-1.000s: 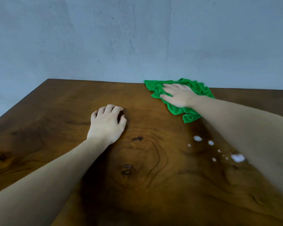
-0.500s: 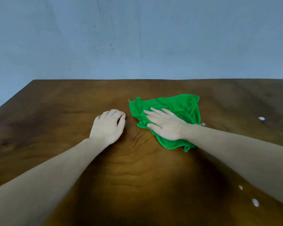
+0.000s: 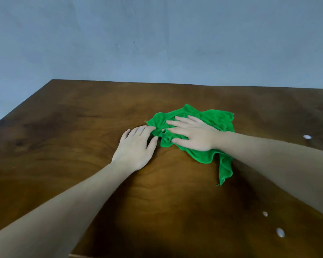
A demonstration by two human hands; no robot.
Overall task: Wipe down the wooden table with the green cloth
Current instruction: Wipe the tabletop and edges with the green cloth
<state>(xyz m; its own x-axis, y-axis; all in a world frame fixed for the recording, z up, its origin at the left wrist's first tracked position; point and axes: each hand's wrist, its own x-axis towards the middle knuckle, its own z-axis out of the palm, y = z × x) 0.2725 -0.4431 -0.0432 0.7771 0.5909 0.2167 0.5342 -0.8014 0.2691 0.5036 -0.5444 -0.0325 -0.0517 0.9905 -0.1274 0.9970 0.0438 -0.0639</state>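
The right hand (image 3: 192, 135) lies flat, fingers spread wide, pressing the crumpled green cloth (image 3: 211, 118) onto the wooden table (image 3: 63, 127) around mid-table. The left hand (image 3: 135, 148) rests palm-down just beside it, holding nothing, fingers loosely extended and fingertips meeting the cloth's left edge. White foam spots (image 3: 280, 232) dot the table near its right edge.

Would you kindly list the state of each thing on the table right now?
green cloth: crumpled, flat on the table
right hand: open, pressing the cloth
left hand: open, palm down beside the cloth, fingertips at its edge
wooden table: white droplets on its right side
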